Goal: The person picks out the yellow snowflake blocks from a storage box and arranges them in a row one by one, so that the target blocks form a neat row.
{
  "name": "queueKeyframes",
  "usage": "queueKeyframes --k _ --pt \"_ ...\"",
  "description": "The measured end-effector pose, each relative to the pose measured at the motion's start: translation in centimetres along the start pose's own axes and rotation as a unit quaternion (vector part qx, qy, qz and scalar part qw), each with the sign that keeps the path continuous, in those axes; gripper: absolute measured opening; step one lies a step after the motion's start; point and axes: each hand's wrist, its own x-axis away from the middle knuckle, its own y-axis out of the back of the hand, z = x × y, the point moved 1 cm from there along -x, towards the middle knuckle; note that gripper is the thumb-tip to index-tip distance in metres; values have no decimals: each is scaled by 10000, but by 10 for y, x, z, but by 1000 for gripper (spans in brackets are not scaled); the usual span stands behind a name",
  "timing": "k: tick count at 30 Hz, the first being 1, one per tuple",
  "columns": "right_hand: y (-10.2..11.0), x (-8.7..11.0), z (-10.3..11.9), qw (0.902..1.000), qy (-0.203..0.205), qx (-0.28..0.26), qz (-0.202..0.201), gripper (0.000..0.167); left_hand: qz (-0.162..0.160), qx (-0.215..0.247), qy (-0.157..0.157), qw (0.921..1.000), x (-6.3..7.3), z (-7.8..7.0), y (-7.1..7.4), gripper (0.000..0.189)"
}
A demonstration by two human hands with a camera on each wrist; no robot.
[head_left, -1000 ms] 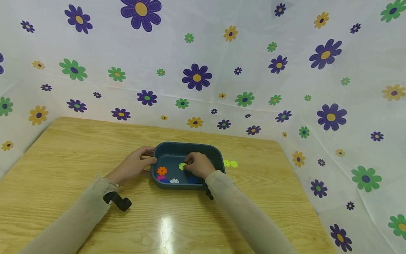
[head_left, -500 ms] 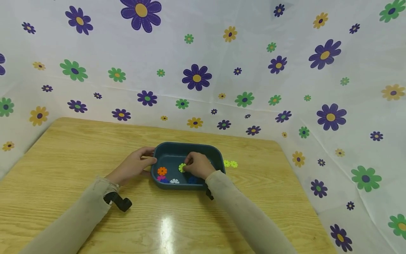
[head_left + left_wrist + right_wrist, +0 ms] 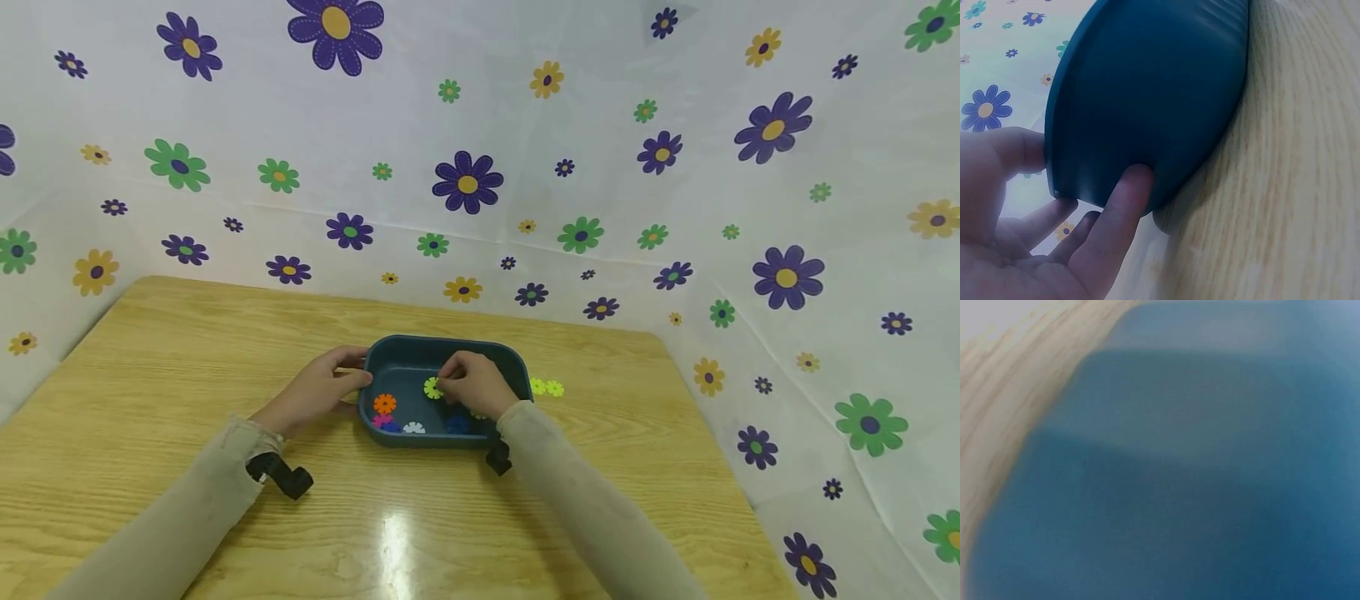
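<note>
A dark blue-green plastic bin (image 3: pixel 420 342) stands on the table. My left hand (image 3: pixel 318 387) holds its left end; in the left wrist view the thumb is at the rim and the fingertips press the bin's outer wall (image 3: pixel 1141 81). Over the bin's inside, my right hand (image 3: pixel 476 385) pinches a yellow-green snowflake disc (image 3: pixel 432 388) between thumb and fingers. Lying in the bin are an orange disc (image 3: pixel 385 404), a pink disc (image 3: pixel 381 419), a white disc (image 3: pixel 414 427) and a dark blue disc (image 3: pixel 457 425). The right wrist view shows only blurred bin wall (image 3: pixel 1166 500).
Beside the bin's right end, joined yellow-green discs (image 3: pixel 546 387) lie on the wooden table (image 3: pixel 600 467). A flower-printed white cloth (image 3: pixel 510 117) hangs behind the table and along its sides.
My right hand has lifted slightly with the yellow-green disc, shifting a little up and to the right. The left hand and the bin have stayed in place.
</note>
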Motion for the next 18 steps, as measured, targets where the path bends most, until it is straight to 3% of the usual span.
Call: queueKeyframes --k 5,12,18 --pt "12 5 -1 9993 177 -322 -83 6 18 -13 12 10000 0 0 1 59" --pt "50 12 -5 9942 398 -784 -617 7 -16 -84 1 10000 0 -1 2 58" --pt "87 25 -31 9871 -33 -1320 -904 18 -17 -106 69 9999 0 -1 2 59"
